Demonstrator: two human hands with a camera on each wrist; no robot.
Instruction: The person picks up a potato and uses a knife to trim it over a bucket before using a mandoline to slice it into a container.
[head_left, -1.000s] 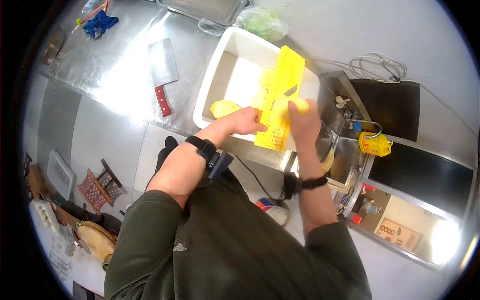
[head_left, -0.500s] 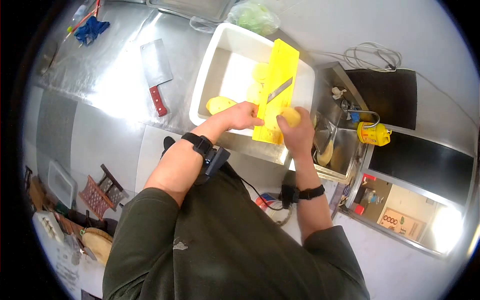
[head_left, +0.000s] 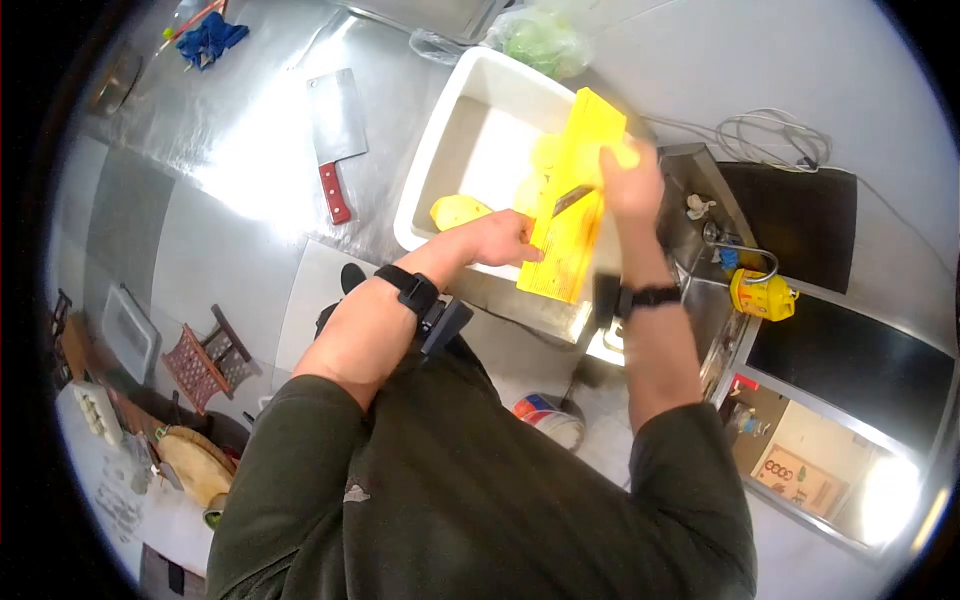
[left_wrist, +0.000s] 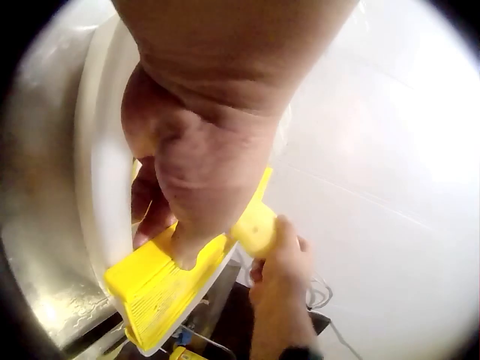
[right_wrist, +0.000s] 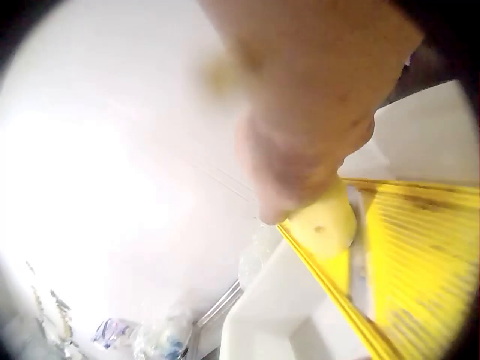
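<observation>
A yellow mandoline slicer (head_left: 563, 245) with a slanted metal blade lies across a white tub (head_left: 412, 195). My left hand (head_left: 500, 238) grips its near part by the left edge, thumb on top in the left wrist view. My right hand (head_left: 633, 188) holds a peeled yellow potato (right_wrist: 322, 229) against the slicer's far part, beyond the blade. The fingers of that hand cover much of the potato. Another peeled potato (head_left: 458, 211) lies in the tub beside my left hand. Pale yellow pieces (head_left: 544, 152) show in the tub along the slicer's left edge.
A cleaver (head_left: 338, 125) with a red handle lies on the steel counter (head_left: 255, 150) left of the tub. Behind the tub is a plastic bag (head_left: 540, 42) of something green. To the right are a sink with a tap (head_left: 765, 262) and a yellow container (head_left: 762, 295).
My right hand first drew the potato toward the slicer's near end, then moved it back past the blade to the far part. My left hand keeps its grip on the slicer.
</observation>
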